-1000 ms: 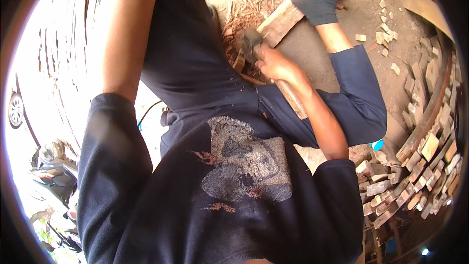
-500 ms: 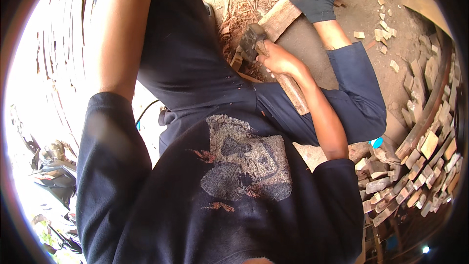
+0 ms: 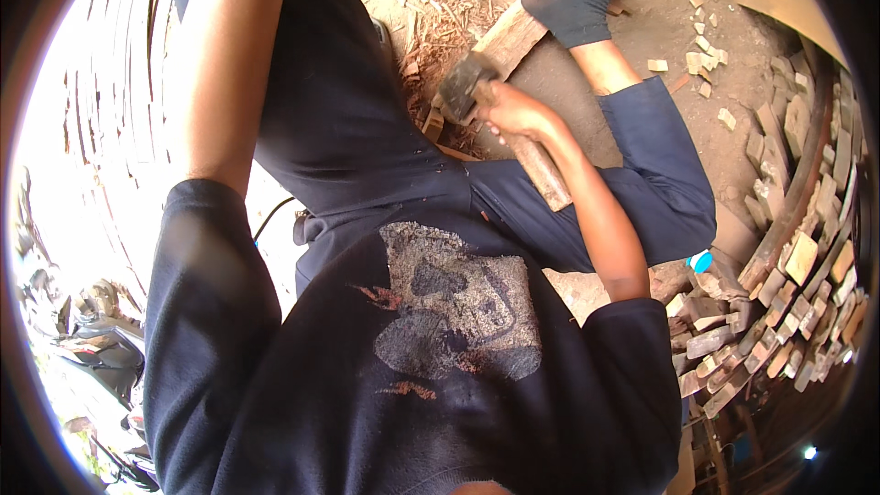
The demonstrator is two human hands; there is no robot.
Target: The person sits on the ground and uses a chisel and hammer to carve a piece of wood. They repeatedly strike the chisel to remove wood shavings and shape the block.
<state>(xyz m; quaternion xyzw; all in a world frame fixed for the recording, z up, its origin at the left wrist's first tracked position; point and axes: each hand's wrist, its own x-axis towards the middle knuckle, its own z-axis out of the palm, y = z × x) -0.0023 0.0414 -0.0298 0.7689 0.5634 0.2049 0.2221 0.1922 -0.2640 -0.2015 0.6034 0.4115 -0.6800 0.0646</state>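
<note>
Person's right hand (image 3: 515, 115) clenched round wooden handle (image 3: 543, 174) of hammer (image 3: 468, 89), dark head near plank (image 3: 511, 40) and wood chips (image 3: 449, 23). Left hand beyond upper edge; cannot tell its state. Since half second ago, hammer head sits slightly lower in view; plank shifted left.

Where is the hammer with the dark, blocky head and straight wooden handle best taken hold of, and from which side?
Probably by the hammer's straight wooden handle, behind the right hand, coming from the person's left: this part is bare and slender, and the right forearm runs along its other side. The dark, blocky head looks bulkier.
</note>
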